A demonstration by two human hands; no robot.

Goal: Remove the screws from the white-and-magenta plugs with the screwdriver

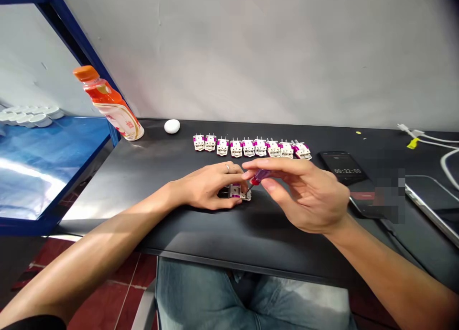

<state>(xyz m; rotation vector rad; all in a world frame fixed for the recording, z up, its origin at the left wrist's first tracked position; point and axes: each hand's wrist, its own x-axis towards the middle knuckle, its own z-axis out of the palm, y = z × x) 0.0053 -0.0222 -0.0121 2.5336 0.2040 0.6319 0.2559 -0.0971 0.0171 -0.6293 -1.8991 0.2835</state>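
My left hand [215, 186] wears a ring and lies on the black table, its thumb and fingers closed around a small white-and-purple plug module [235, 191]. Metal prongs of that module point left, under the palm. Between the thumb and fingers of my right hand [304, 193] is a small screwdriver [260, 177] with a translucent red-purple handle. Its thin shaft slants down to the module's right end; whether the tip sits in a screw is too small to tell. Beyond my hands, several similar plug modules [248, 148] stand in a row, prongs toward the wall.
An orange-capped drink bottle [114, 107] and a white egg-shaped object [172, 126] are at the back left. On the right lie a phone [344, 170] showing a timer, another dark device [437, 201] and white cables [426, 136]. The table's front edge [251, 268] runs above my lap.
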